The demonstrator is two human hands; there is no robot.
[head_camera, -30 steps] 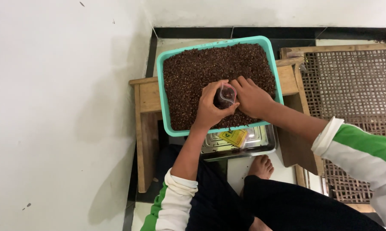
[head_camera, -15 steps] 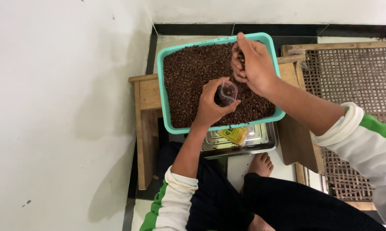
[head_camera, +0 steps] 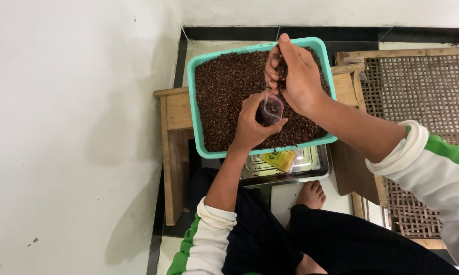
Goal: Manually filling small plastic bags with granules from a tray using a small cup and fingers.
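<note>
One teal tray sits on a wooden bench, heaped with dark brown seeds — far too many and too small to count. Over the tray's middle the left hand wraps its fingers round a small clear bag, holding it upright with the mouth open; the palm hides most of the bag, and how full it is cannot be made out. Just beyond the bag, toward the tray's far rim, the right hand is cupped, fingers curled narrow round a scoop of seeds, most of them hidden inside the fist. Under the tray's near edge one steel pan pokes out, half covered by the tray, with one yellow packet lying in it. One bare foot shows below the pan — the other is out of sight. Right of the tray a woven mat is cut off by the frame.
</note>
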